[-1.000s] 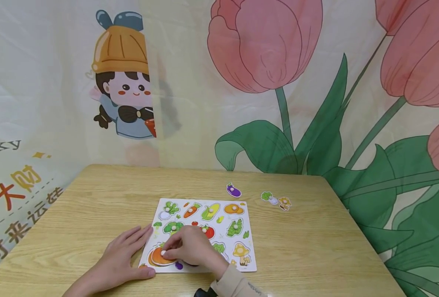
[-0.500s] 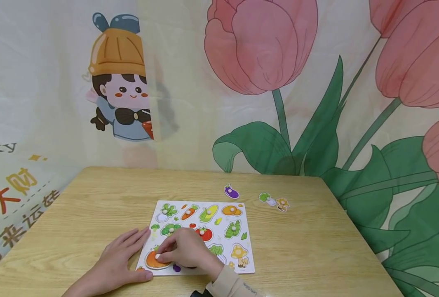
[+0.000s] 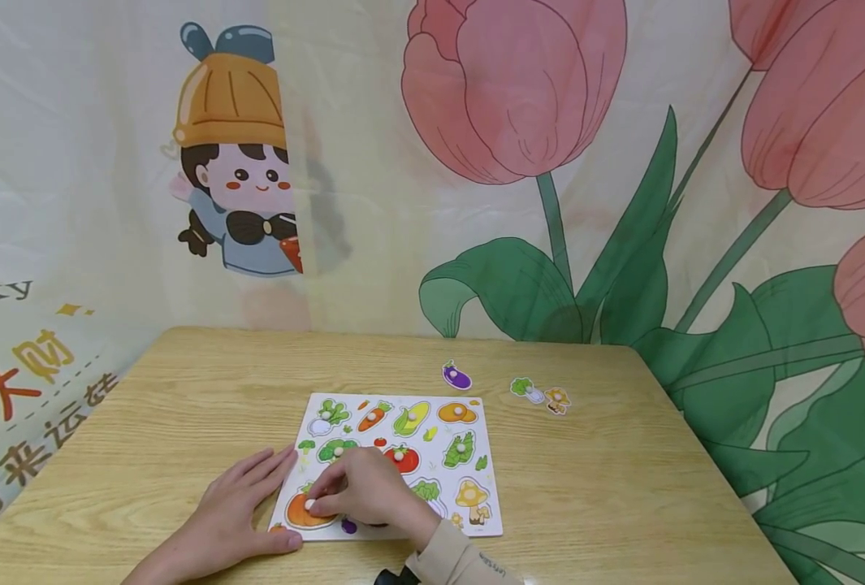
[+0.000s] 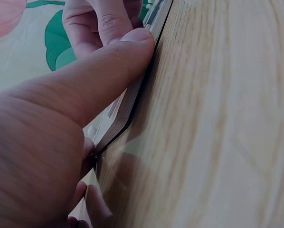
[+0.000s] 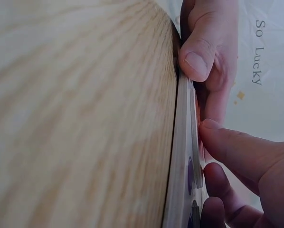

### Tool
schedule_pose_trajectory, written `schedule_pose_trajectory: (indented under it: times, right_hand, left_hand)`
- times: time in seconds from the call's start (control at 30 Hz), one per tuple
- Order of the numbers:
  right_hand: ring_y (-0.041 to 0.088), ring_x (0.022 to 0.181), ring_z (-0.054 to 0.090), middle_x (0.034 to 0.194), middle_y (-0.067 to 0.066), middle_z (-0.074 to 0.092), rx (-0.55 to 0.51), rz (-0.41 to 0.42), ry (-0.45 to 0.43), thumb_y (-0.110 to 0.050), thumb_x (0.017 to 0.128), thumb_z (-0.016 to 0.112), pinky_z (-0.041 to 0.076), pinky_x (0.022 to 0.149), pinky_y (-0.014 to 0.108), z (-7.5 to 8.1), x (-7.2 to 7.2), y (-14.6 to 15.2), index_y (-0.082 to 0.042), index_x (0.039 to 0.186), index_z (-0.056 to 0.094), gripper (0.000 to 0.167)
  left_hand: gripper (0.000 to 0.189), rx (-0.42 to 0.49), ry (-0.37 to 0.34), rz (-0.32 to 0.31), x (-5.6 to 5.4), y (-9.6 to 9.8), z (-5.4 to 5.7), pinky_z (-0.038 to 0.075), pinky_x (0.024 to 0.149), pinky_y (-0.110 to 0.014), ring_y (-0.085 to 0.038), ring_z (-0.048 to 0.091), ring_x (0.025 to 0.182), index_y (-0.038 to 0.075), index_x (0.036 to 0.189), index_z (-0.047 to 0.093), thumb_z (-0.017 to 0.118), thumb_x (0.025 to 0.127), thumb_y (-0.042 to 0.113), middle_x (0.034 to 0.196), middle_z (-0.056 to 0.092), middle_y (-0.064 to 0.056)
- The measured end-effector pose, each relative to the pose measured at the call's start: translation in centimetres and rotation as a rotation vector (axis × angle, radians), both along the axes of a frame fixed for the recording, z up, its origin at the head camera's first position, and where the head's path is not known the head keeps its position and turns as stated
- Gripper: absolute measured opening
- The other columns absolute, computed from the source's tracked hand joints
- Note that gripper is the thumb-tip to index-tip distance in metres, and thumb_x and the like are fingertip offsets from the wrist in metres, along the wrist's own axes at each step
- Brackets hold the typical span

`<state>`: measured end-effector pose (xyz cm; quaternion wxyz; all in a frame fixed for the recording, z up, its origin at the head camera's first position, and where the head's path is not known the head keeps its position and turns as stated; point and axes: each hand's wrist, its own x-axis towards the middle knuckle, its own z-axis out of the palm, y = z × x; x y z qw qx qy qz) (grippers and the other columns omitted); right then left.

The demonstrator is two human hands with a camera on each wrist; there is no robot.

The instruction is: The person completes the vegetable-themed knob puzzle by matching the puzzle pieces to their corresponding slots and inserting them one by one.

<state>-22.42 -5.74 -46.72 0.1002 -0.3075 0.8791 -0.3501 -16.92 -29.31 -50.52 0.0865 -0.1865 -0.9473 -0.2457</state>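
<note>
A white vegetable puzzle board (image 3: 435, 479) lies flat on the table. My right hand (image 3: 374, 487) pinches the white knob of the pumpkin puzzle piece (image 3: 302, 513) between thumb and index finger, over the board's front left corner. In the right wrist view, that piece (image 5: 195, 142) appears slightly raised along the board's face. My left hand (image 3: 238, 504) rests against the left side of the board with fingers extended. Its thumb (image 4: 118, 59) presses the board's edge in the left wrist view. Knobbed carrot, corn and tomato pieces (image 3: 403, 461) sit in the board.
Behind the board lies a loose eggplant piece (image 3: 457, 376). Farther right are a bok choy piece (image 3: 528, 390) and a mushroom piece (image 3: 557, 400), close together. A printed mushroom (image 3: 473, 500) without a knob shows on the board. A printed curtain (image 3: 359, 162) hangs behind the wooden table (image 3: 622, 487).
The pumpkin piece has shifted slightly left over its printed shape, which showed beside it a second ago. The left hand stays at the board's edge. The head view has shifted slightly.
</note>
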Motion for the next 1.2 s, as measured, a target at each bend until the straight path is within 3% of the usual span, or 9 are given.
schedule_pose_trajectory:
  times: [0.87,1.2]
  right_hand:
    - [-0.007,0.065,0.051,0.066,-0.024,0.061,0.005,0.013,0.017,-0.027,0.087,0.091,0.041,0.06,0.014,0.1,0.1,0.1,-0.028,0.088,0.086,0.005]
    - [-0.005,0.063,0.055,0.071,-0.021,0.066,-0.103,0.072,-0.067,-0.021,0.089,0.088,0.043,0.059,0.014,0.9,-0.7,1.1,-0.02,0.093,0.086,0.005]
  left_hand:
    - [0.11,-0.008,-0.022,0.004,-0.1,-0.2,-0.2,0.025,0.107,-0.074,-0.048,0.032,0.15,0.005,0.16,0.048,0.086,0.077,0.067,0.164,0.046,-0.017]
    - [0.112,-0.018,-0.03,0.012,-0.2,-0.2,-0.2,0.025,0.107,-0.075,-0.047,0.032,0.15,0.006,0.16,0.048,0.085,0.075,0.07,0.165,0.046,-0.016]
